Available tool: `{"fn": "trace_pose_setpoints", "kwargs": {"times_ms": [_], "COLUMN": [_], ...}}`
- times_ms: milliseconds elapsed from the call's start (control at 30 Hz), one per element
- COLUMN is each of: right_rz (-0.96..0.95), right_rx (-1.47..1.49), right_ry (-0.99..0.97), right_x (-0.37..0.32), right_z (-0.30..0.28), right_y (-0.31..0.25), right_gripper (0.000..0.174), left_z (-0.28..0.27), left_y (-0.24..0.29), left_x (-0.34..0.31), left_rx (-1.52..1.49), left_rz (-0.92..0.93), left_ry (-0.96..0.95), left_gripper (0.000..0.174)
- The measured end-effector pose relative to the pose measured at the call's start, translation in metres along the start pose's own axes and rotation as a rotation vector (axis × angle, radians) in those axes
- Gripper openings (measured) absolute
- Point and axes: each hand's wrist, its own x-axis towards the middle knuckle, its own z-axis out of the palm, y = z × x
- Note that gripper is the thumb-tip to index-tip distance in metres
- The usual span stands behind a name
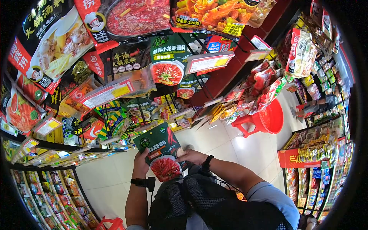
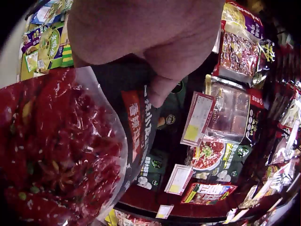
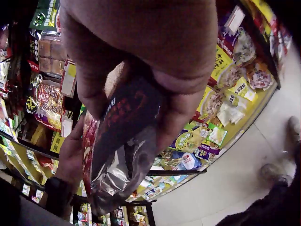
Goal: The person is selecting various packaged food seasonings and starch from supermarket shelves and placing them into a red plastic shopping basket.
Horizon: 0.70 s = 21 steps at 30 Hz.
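Observation:
Both hands hold a dark green seasoning packet [image 1: 159, 143], printed with a bowl of red crayfish, in front of the chest. My left hand [image 1: 141, 163] grips its left edge, thumb on the printed front. On the opposite edge, my right hand [image 1: 193, 156] pinches the packet between thumb and fingers. The left wrist view shows the red food picture on the packet [image 2: 61, 141] close up, below the left hand [image 2: 155, 37]. From the right wrist, the packet [image 3: 124, 136] appears edge-on and tilted, with the right hand [image 3: 141, 42] above it.
Hanging seasoning packets [image 1: 168, 61] with price tags [image 1: 210, 62] crowd the rack ahead. A red stool [image 1: 264, 119] stands on the tiled floor to the right. More stocked shelves [image 1: 53, 195] lie at lower left, and another person [image 1: 318, 104] is far right.

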Motion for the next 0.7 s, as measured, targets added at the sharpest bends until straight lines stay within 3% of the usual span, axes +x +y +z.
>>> {"fn": "trace_pose_setpoints", "kwargs": {"times_ms": [333, 700], "right_rz": [-0.046, -0.019], "right_rx": [0.013, 0.121], "right_ry": [0.063, 0.069], "right_x": [0.0, 0.005], "right_z": [-0.008, -0.014], "right_y": [0.01, 0.01], "right_gripper": [0.036, 0.034], "left_z": [0.001, 0.015], "left_y": [-0.013, -0.013], "left_x": [0.006, 0.006], "left_rx": [-0.028, -0.029], "left_rz": [-0.05, -0.064], "left_ry": [0.057, 0.019], "left_gripper": [0.029, 0.035]}}
